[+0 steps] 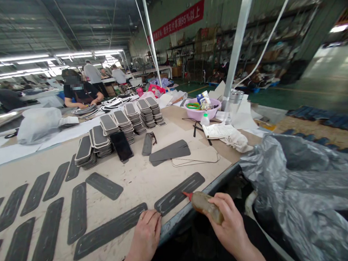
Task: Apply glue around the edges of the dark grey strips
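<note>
My right hand (pixel 231 225) is wrapped round a squeeze bottle of brownish glue (pixel 202 204). The bottle's red nozzle points left, its tip over a dark grey rounded strip (pixel 179 191) at the table's near edge. Wet, shiny streaks run along that strip. At the strip's left end, my left hand (pixel 148 230) has its fingers closed together, the fingertips at the strip's edge. Just left of this hand lies another long grey strip (pixel 109 230) with a glossy streak. Several similar pieces, such as a short grey piece (pixel 104 185), are spread across the table's left side.
Behind are stacks of grey pieces (pixel 122 125), a black phone (pixel 121 146) and loose grey strips (pixel 170 152). A pink basin (pixel 201 112) and a notebook (pixel 218 130) sit back right. Silver plastic sheeting (pixel 303 188) bulges beside the table's right edge. A co-worker (pixel 80 90) works beyond the stacks.
</note>
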`<state>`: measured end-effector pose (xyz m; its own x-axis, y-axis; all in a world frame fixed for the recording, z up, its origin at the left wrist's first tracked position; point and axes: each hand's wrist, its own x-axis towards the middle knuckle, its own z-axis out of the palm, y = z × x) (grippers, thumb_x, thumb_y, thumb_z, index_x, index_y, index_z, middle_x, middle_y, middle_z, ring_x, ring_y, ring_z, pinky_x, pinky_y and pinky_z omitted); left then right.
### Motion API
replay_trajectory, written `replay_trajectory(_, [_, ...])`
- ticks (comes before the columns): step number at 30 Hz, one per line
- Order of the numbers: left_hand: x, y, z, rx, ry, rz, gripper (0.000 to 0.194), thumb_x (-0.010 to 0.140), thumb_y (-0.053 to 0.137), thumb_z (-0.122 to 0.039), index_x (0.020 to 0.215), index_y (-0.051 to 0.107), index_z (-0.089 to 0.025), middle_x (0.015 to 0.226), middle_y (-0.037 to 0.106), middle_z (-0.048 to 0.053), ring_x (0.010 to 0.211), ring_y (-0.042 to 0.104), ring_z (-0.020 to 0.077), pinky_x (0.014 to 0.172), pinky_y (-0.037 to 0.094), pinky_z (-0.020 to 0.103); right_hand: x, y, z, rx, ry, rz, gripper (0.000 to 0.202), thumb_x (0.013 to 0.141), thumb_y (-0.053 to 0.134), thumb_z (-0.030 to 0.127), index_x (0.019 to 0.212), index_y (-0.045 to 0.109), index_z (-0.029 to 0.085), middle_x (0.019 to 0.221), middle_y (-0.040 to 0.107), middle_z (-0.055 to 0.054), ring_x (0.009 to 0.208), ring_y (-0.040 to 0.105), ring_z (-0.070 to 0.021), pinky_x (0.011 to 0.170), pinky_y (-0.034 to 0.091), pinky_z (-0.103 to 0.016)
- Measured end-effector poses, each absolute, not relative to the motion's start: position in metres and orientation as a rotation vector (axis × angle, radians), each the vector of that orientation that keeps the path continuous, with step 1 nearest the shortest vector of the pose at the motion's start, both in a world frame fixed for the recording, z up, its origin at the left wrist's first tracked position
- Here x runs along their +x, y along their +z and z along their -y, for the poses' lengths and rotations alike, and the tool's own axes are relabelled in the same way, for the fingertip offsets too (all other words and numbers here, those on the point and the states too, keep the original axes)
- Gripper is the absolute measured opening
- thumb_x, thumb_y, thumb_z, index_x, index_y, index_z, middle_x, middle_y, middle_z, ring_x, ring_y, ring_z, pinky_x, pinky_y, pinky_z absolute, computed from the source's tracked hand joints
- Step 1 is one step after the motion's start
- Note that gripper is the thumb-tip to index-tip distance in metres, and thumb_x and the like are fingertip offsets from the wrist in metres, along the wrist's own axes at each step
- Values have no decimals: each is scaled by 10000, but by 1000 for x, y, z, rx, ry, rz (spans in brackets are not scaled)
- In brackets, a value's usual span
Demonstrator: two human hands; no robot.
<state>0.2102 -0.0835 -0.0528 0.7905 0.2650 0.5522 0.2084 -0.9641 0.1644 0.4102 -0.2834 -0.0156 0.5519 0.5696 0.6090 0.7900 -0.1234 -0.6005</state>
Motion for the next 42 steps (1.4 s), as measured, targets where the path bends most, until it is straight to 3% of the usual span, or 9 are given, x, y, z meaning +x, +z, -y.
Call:
replay_trajectory(8, [211,-49,85,2896,883,-384,182,940,435,-120,982,610,-142,937,649,79,886,612,201,882,503,407,440,-15,285,-1844,-578,891,211,883,638,291,1060,569,198,1042,516,-98,927,563,-237,804,504,-404])
replay_trajectory(27, [213,-48,86,2863,928,-382,176,934,437,-100,978,600,-150,922,639,77,868,606,196,853,510,394,432,-19,298,-1980,-623,916,255,891,622,361,1083,574,200,1048,529,-112,913,557,-255,805,498,-441])
replay_trajectory(36, [215,-44,86,2828,981,-404,185,920,435,-105,949,608,-164,895,648,76,834,630,197,824,541,385,411,-9,287,-1785,-180,883,194,875,624,366,1001,580,225,994,557,-61,891,576,-219,764,503,-346])
replay_trajectory(42, [214,-41,84,2777,1158,-368,161,917,459,-163,895,615,-198,839,664,65,768,657,179,742,567,304,417,-19,284,-1439,150,385,427,771,724,463,1050,531,204,875,619,-15,747,598,-179,675,509,-275])
